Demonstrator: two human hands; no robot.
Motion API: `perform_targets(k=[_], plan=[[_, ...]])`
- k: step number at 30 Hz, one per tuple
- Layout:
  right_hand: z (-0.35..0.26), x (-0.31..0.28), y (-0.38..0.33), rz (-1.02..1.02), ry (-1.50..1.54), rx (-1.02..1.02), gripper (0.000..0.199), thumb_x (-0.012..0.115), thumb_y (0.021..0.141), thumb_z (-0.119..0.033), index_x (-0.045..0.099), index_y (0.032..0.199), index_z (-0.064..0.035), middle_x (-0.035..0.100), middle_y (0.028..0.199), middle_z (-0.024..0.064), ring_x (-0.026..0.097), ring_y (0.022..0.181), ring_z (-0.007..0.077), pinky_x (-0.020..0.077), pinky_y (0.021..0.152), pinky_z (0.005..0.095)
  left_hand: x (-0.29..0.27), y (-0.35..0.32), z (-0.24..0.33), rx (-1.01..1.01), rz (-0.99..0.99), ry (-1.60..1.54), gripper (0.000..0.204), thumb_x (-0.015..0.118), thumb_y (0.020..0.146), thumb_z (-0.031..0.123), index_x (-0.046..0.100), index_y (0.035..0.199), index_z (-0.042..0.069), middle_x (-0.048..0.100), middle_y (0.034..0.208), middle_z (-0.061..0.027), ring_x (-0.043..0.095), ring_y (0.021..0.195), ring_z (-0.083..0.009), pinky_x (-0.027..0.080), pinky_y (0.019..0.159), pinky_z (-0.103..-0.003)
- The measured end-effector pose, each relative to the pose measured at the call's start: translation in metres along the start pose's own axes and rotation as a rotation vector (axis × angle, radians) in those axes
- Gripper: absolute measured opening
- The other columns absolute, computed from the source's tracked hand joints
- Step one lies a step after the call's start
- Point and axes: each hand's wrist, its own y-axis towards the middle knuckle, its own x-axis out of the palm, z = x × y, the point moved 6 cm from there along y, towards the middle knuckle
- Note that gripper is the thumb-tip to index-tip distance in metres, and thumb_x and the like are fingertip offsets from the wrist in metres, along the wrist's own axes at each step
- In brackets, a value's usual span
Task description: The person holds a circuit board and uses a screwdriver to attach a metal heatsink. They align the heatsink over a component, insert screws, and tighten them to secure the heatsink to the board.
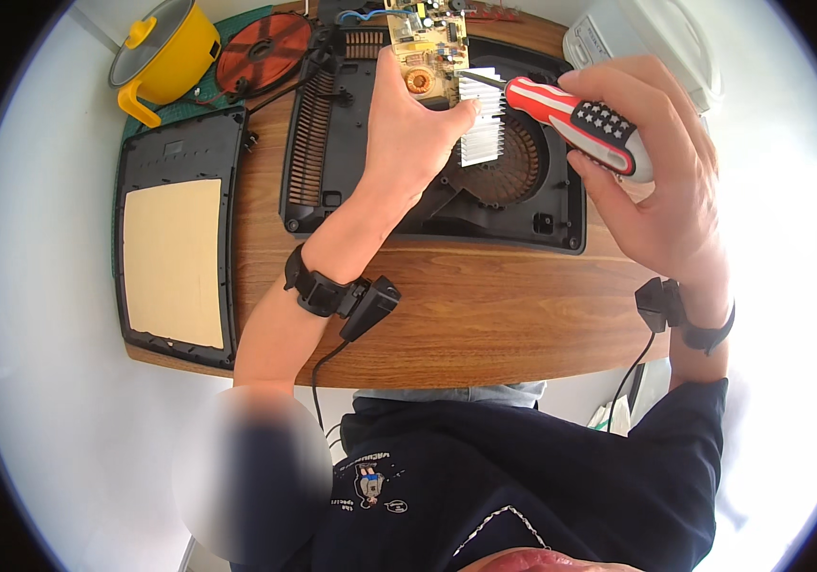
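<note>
Seen from above, a person in a dark T-shirt (542,477) works with both bare hands over a brown wood-grain table (523,315). The left hand (407,148) grips a tan circuit board (437,59) crowded with small components, its thumb against a silver metal heatsink with many thin fins (483,138) attached to the board; the fingers behind are hidden. The board is at the top centre, above a wide black plastic housing with slotted vents and a round grille (504,224). The right hand (671,181) clasps a screwdriver with a chunky red, white and black star-patterned handle (585,124), thumb below and fingers above. Its dark shaft points left, the tip by the heatsink's upper end; whether it touches is unclear. To the left lies a flat black panel with a cream rectangular sheet (173,262). Beyond it are a round coppery-red coil (265,55) and a yellow pot with a lid (180,62). A white, rounded plastic appliance (642,33) stands at upper right.
</note>
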Motion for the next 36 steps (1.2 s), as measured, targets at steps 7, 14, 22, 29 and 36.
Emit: perform_targets(k=[7, 14, 22, 29, 36], plan=[[0.022, 0.001, -0.012, -0.046, -0.05, 0.397, 0.03, 0.079, 0.089, -0.008, 0.069, 0.116, -0.0031, 0.072, 0.107, 0.0123, 0.07, 0.093, 0.0228, 0.0546, 0.083, 0.0294, -0.001, -0.001, -0.001, 0.002, -0.001, 0.045, 0.053, 0.078, 0.081, -0.005, 0.047, 0.123, 0.001, 0.065, 0.116, -0.0118, 0.068, 0.104, -0.0175, 0.057, 0.091, -0.033], [0.007, 0.002, -0.007, -0.002, -0.072, 0.048, 0.04, 0.079, 0.087, -0.003, 0.066, 0.125, -0.0047, 0.071, 0.103, 0.0124, 0.071, 0.093, 0.026, 0.0557, 0.082, 0.0311, -0.004, 0.002, 0.0, 0.032, 0.01, 0.017, 0.054, 0.078, 0.081, -0.004, 0.047, 0.124, 0.001, 0.065, 0.116, -0.0115, 0.068, 0.102, -0.0176, 0.057, 0.09, -0.033], [0.018, 0.004, -0.019, -0.037, -0.139, 0.156, 0.049, 0.083, 0.079, -0.001, 0.068, 0.125, -0.0081, 0.071, 0.107, 0.0086, 0.071, 0.087, 0.0273, 0.057, 0.071, 0.0345, -0.001, -0.001, 0.004, 0.031, 0.015, 0.07, 0.053, 0.079, 0.081, -0.003, 0.047, 0.123, 0.001, 0.066, 0.114, -0.011, 0.069, 0.099, -0.0172, 0.058, 0.087, -0.033], [0.008, 0.003, -0.008, 0.007, -0.044, -0.025, 0.046, 0.082, 0.08, 0.002, 0.069, 0.123, -0.0055, 0.071, 0.108, 0.0111, 0.071, 0.091, 0.0259, 0.0576, 0.076, 0.0348, -0.002, 0.0, 0.001, 0.019, 0.017, 0.089, 0.052, 0.078, 0.081, -0.002, 0.047, 0.122, 0.002, 0.067, 0.112, -0.0111, 0.07, 0.097, -0.0179, 0.058, 0.086, -0.033], [0.022, 0.003, -0.018, -0.014, -0.091, 0.191, 0.042, 0.084, 0.081, -0.006, 0.069, 0.12, -0.0079, 0.068, 0.11, 0.0104, 0.069, 0.085, 0.0306, 0.0567, 0.07, 0.037, -0.002, 0.0, -0.005, 0.045, 0.024, 0.149, 0.051, 0.08, 0.08, 0.004, 0.048, 0.12, 0.002, 0.068, 0.109, -0.0117, 0.07, 0.096, -0.0189, 0.058, 0.085, -0.036]])
